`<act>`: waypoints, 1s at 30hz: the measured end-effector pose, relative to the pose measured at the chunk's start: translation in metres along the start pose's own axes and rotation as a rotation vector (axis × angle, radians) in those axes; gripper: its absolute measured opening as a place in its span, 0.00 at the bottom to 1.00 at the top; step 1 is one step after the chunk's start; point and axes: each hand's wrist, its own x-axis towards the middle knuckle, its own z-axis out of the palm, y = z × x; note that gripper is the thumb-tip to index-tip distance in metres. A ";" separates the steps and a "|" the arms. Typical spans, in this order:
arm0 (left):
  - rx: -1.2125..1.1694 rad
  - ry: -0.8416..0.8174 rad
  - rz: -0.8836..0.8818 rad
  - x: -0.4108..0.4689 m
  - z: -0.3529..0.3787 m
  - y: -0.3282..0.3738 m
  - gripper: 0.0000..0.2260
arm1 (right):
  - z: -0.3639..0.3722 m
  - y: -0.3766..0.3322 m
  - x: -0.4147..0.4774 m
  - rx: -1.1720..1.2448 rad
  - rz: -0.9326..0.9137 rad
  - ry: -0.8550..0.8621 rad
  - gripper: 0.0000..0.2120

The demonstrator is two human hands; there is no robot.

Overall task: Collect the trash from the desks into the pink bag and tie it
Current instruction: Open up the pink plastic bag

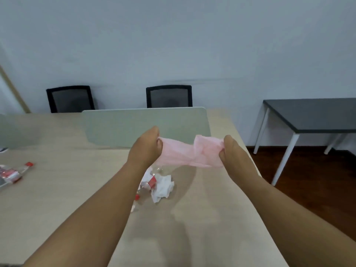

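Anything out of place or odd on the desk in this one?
Only litter: a bottle and a crumpled tissue lie on the desk below the hands, and a second bottle lies at far left. The bag hangs bunched between the left hand and the right hand.

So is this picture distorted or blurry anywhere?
Head view: the wide-angle lens bows the desk edges and the far wall; soft light leaves faint shadows beneath the pink bag; the bottle at the left edge looks smeared.
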 end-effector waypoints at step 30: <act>0.342 0.004 0.105 -0.088 -0.274 -0.376 0.06 | 0.265 -0.483 -0.065 -0.006 -0.390 0.133 0.19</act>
